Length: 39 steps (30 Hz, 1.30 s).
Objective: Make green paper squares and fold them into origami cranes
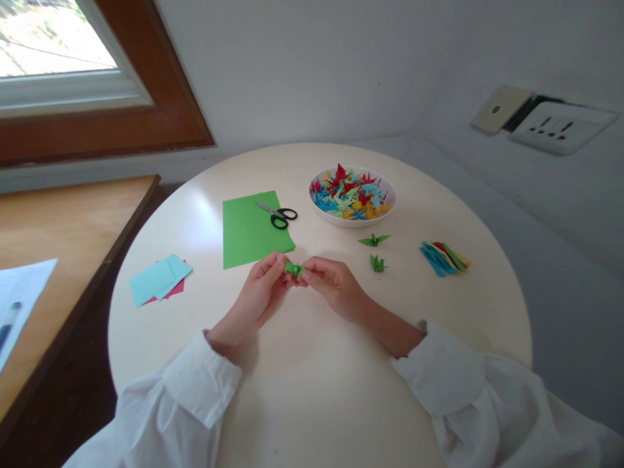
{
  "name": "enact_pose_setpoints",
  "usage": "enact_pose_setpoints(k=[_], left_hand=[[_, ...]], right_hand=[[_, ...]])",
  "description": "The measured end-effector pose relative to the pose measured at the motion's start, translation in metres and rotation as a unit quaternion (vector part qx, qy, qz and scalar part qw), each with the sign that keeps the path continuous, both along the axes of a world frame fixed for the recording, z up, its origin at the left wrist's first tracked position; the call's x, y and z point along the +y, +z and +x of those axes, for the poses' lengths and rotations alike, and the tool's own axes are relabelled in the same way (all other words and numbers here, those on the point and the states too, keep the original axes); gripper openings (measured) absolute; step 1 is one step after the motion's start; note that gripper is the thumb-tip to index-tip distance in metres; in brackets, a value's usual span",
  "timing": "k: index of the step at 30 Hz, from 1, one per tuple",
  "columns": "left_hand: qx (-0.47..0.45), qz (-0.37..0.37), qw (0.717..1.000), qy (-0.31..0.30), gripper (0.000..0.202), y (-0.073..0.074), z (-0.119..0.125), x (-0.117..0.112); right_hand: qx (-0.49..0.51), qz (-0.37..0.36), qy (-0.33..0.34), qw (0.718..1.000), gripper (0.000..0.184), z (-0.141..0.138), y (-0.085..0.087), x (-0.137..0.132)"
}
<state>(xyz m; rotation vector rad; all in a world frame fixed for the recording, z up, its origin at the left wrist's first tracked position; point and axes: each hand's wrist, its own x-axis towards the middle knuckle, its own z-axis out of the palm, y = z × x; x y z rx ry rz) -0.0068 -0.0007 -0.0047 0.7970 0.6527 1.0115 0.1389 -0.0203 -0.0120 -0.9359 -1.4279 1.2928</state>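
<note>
Both of my hands meet over the middle of a round cream table point(312, 390). My left hand point(258, 296) and my right hand point(329, 283) pinch a tiny folded green paper piece point(294, 268) between their fingertips, just above the tabletop. A green paper sheet point(253, 229) lies right behind my left hand, and black-handled scissors point(279, 215) rest on its far right corner. Two small folded green paper figures point(374, 240) point(377, 263) lie to the right of my right hand.
A white bowl point(351, 220) heaped with several coloured folded paper figures stands at the back. Coloured paper strips point(443, 257) lie at the right. Light blue and red paper squares point(160, 279) lie at the left. A wooden desk point(63, 221) adjoins the table's left side.
</note>
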Motion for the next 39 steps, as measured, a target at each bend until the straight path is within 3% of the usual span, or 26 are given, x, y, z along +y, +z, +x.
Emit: enact_pose_setpoints(k=[15,19,23,30,35,39], left_hand=[[-0.02,-0.027,0.999,-0.003,0.024,0.002,0.001,-0.001],[0.067,0.023,0.997,0.02,0.03,0.0,-0.001,0.0],[0.181,0.101,0.977,0.045,0.037,-0.005,-0.003,-0.001],[0.285,0.184,0.94,0.025,0.042,0.003,-0.002,-0.006],[0.306,0.218,0.926,0.039,0.035,0.007,0.0,-0.007],[0.278,0.199,0.938,0.054,0.036,-0.003,-0.002,-0.003]], right_hand=[[0.011,-0.006,0.003,1.0,0.018,-0.001,0.003,0.0],[-0.026,0.001,-0.019,0.999,0.018,-0.001,0.006,0.0],[-0.074,0.006,-0.043,0.996,0.018,0.0,0.004,0.0],[-0.131,0.009,-0.073,0.989,0.02,0.0,-0.002,0.001],[-0.138,0.023,-0.074,0.987,0.021,0.0,-0.001,0.0],[-0.104,0.031,-0.058,0.992,0.02,0.0,0.002,-0.001]])
